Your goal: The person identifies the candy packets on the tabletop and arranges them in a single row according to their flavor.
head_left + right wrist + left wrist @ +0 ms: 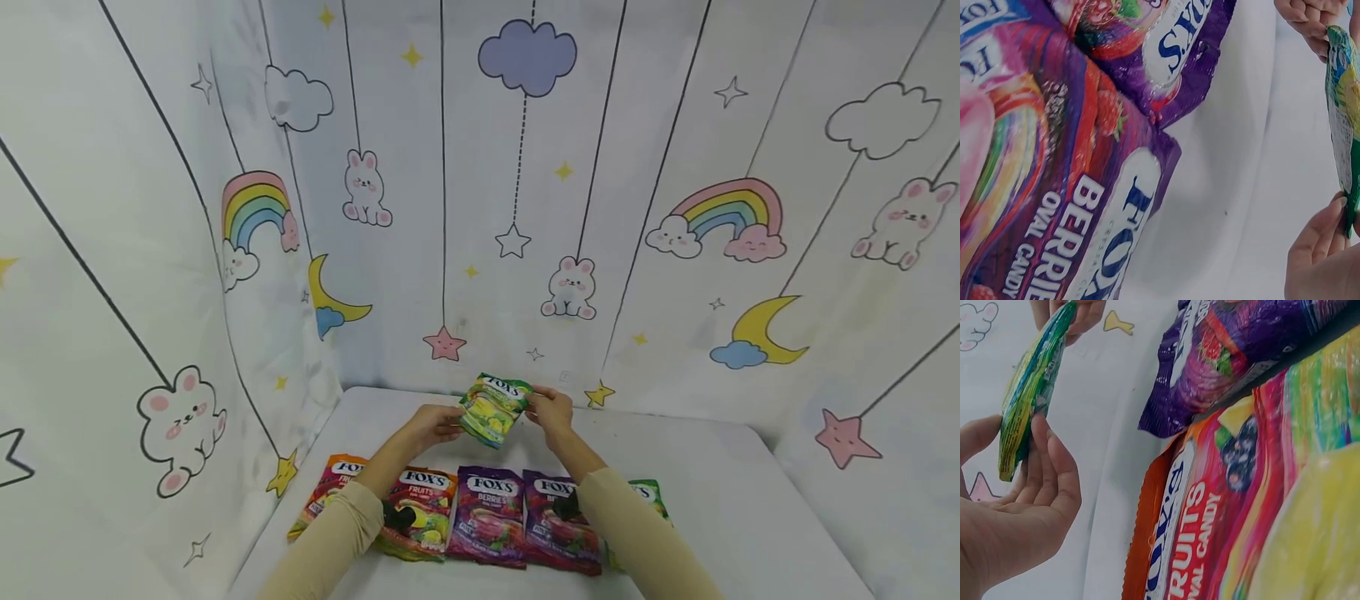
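Both hands hold up a green and yellow FOX'S candy bag (495,408) above the far part of the table, its front facing the head camera. The left hand (437,423) pinches the bag's left edge between thumb and fingers; the left wrist view shows this hand (1029,500) with the bag (1032,381) seen edge-on. At the bag's upper right edge, the right hand (551,408) pinches it; the right wrist view shows that hand (1322,250) gripping one end of the bag (1342,112).
A row of candy bags lies nearer on the white table (720,492): orange-red fruits bags (429,508) at left, purple berries bags (489,517) in the middle, and a green bag (651,493) at right, partly behind the right sleeve. Patterned white cloth walls (480,167) enclose the table.
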Motion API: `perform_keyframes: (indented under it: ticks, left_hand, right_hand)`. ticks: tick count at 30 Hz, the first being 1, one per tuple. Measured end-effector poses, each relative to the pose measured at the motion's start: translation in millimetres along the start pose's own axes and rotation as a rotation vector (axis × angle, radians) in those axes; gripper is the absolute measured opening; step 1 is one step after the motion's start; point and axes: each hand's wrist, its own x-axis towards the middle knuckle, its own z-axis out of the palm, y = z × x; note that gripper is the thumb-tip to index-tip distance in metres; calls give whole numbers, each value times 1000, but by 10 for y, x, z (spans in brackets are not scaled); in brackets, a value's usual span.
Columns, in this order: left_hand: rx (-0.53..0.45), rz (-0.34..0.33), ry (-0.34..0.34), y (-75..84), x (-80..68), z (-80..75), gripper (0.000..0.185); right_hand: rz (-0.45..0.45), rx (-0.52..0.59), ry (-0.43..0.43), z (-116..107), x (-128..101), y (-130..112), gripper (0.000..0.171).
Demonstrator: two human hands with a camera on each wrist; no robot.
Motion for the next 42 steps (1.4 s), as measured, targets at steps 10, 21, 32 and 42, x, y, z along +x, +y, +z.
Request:
perform_keyframes:
  ticks: [10, 21, 32, 42]
  left_hand:
    - [-7, 27, -81, -27, 38, 166, 35]
    - [-9, 31, -133, -47, -2, 396, 27]
    - [-7, 31, -171, -26, 17, 537, 28]
    - [9, 21, -261, -16, -25, 696, 31]
  right_hand:
    - [3, 13, 7, -127, 9, 1, 39]
    - [-9, -8, 39, -289, 14, -8, 47]
    - [-4, 12, 37, -447, 14, -64, 48]
    - [-18, -26, 63, -610, 45, -67, 48]
